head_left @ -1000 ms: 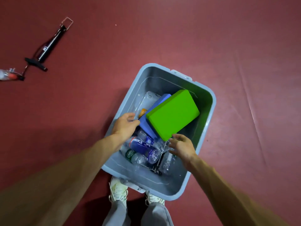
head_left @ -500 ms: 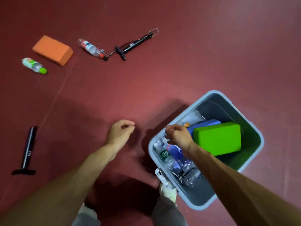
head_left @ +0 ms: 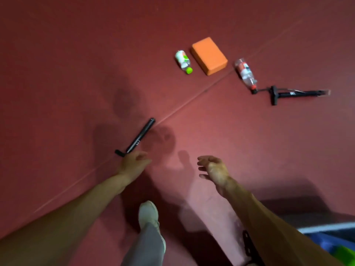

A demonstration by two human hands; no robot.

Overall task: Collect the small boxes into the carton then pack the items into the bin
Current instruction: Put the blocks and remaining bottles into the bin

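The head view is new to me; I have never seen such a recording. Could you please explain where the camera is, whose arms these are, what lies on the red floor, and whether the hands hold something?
There is no machine here. A person wears one wide-angle camera on the head, looking forward and down, so the two arms are that person's own. The left hand and the right hand are both open and hold nothing. On the red floor lie a black pump close to the left hand, a green-capped bottle, an orange block, a red-capped bottle and a second black pump. The white shoe is the person's foot. At the lower right edge is the rim of the grey bin, with a blue block and a green block inside.
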